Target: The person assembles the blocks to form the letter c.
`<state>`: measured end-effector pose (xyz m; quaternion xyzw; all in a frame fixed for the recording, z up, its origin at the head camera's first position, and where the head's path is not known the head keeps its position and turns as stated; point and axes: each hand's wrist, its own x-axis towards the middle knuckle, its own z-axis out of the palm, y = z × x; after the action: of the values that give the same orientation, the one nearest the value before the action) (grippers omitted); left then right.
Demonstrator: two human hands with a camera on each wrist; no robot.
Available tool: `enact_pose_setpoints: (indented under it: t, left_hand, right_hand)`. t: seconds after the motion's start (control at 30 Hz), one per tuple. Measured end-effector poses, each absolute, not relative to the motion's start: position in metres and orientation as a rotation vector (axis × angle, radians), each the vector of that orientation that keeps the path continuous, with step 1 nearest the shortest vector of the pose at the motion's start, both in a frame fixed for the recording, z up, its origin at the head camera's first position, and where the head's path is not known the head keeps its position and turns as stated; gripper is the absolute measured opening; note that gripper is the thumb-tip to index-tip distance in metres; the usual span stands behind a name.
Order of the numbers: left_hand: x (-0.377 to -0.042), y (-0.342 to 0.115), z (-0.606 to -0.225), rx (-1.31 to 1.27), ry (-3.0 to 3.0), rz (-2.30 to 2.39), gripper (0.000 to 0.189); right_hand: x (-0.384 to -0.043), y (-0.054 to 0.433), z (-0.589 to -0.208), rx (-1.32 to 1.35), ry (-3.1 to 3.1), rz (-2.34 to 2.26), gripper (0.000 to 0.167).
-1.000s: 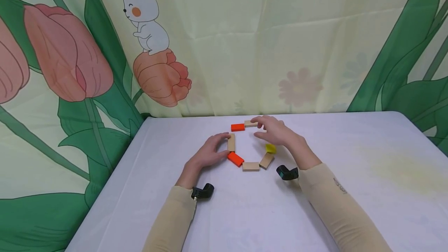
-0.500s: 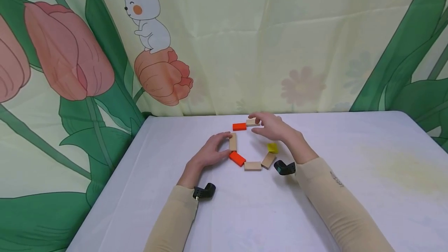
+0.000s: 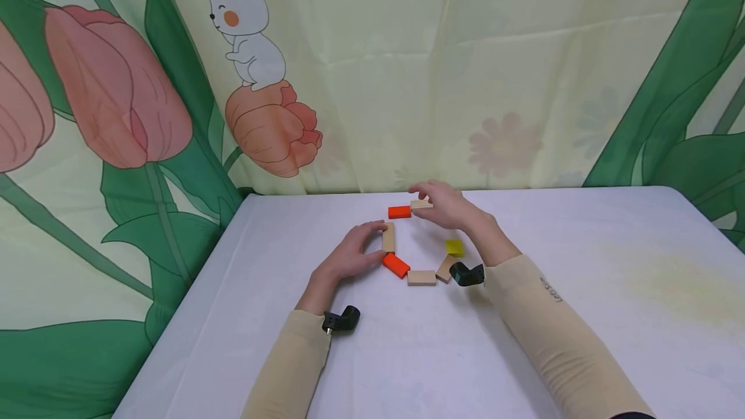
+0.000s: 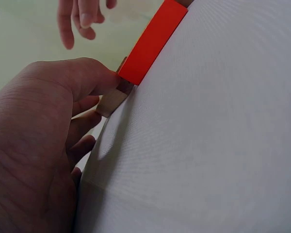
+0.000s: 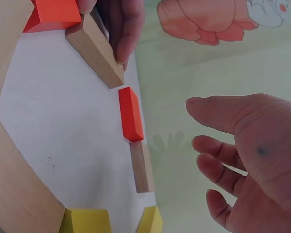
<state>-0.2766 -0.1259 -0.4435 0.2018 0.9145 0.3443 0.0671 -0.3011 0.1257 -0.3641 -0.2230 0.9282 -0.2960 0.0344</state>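
Note:
Small wooden blocks form a loose ring on the white table. My left hand [image 3: 349, 252] pinches a plain wooden block [image 3: 388, 238] lengthwise, thumb at its near end and a finger at its far end. That thumb lies right beside an orange-red block [image 3: 396, 266]. Over the back of the ring hovers my right hand [image 3: 445, 207], fingers loosely bent and nothing in them. It partly covers a plain far block [image 3: 420, 204], which adjoins another orange-red block [image 3: 399, 212]. In the right wrist view, a yellow block [image 5: 150, 222] stands past that plain one; the right hand hides it in the head view.
Along the near side lie a plain block [image 3: 421, 278] and a slanted one [image 3: 445, 269], partly behind the right wrist's camera [image 3: 467, 274]. Another yellow block [image 3: 454, 248] sits at the ring's right. A printed curtain [image 3: 396, 83] hangs behind the table's far edge.
My right hand has shifted slightly left and now covers more of the far plain block. The left hand keeps its grip on its block. The head view has moved a little.

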Motion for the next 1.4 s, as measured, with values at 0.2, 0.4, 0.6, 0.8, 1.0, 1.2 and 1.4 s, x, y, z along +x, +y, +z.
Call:
enact_pose_setpoints:
  t: [0.2, 0.4, 0.6, 0.8, 1.0, 1.2, 1.4]
  left_hand:
    - [-0.277, -0.126, -0.445, 0.603, 2.745, 1.036, 0.058]
    - [-0.277, -0.126, -0.442, 0.602, 2.745, 1.046, 0.057]
    - [-0.278, -0.127, -0.441, 0.597, 2.75, 1.038, 0.058]
    - [-0.278, -0.126, -0.442, 0.596, 2.747, 1.051, 0.058]
    - [-0.276, -0.126, -0.444, 0.595, 2.744, 1.049, 0.058]
    - [-0.275, -0.125, -0.442, 0.597, 2.746, 1.054, 0.057]
    - [-0.276, -0.126, -0.442, 0.593, 2.75, 1.043, 0.057]
  right_hand:
    - [-0.304, 0.122, -0.368, -0.688, 2.866, -0.884, 0.045]
    - [-0.307, 0.118, -0.365, -0.684, 2.882, -0.857, 0.045]
    - [-0.312, 0.114, -0.365, -0.693, 2.882, -0.843, 0.049]
    - [-0.314, 0.112, -0.368, -0.705, 2.883, -0.828, 0.047]
    - [-0.318, 0.111, -0.371, -0.709, 2.871, -0.801, 0.045]
    - [-0.323, 0.11, -0.373, -0.709, 2.868, -0.771, 0.045]
    - [-0.326, 0.107, -0.375, -0.704, 2.868, -0.716, 0.045]
